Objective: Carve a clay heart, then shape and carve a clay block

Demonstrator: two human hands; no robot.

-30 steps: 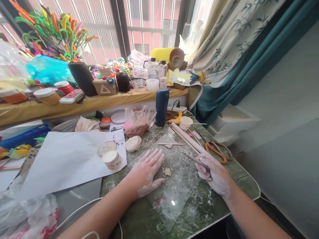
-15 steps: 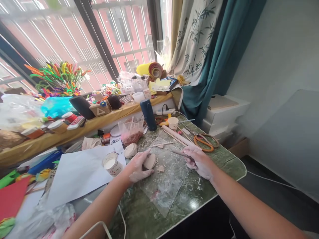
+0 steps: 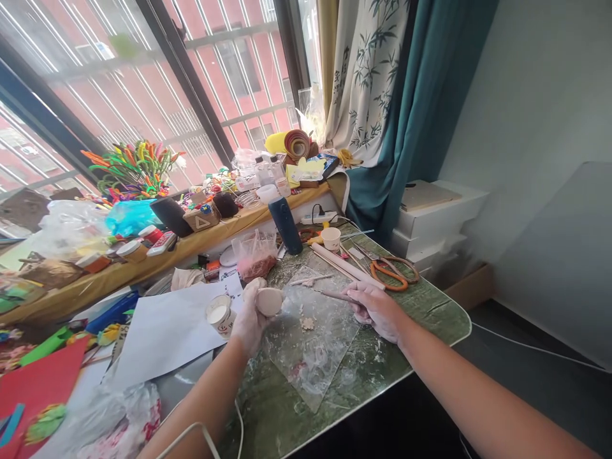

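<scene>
My left hand, dusted white, is closed around a round, flat piece of pale clay, its broad face tilted up off the table. In my right hand is a slender modelling tool, its thin tip pointing left toward the clay. Between the hands lies a clear plastic sheet smeared with white powder. Small clay scraps rest on it, and a thin pale stick lies near its far edge.
Beside my left hand stands a paper cup of white stuff on white paper. Farther back are a dark blue bottle, a bag of reddish material, a rolling pin, orange-handled scissors and another paper cup.
My left hand has lifted the clay disc from the sheet and turned it up, moving slightly left and away. My right hand keeps the tool in nearly the same place. The view shifted slightly.
</scene>
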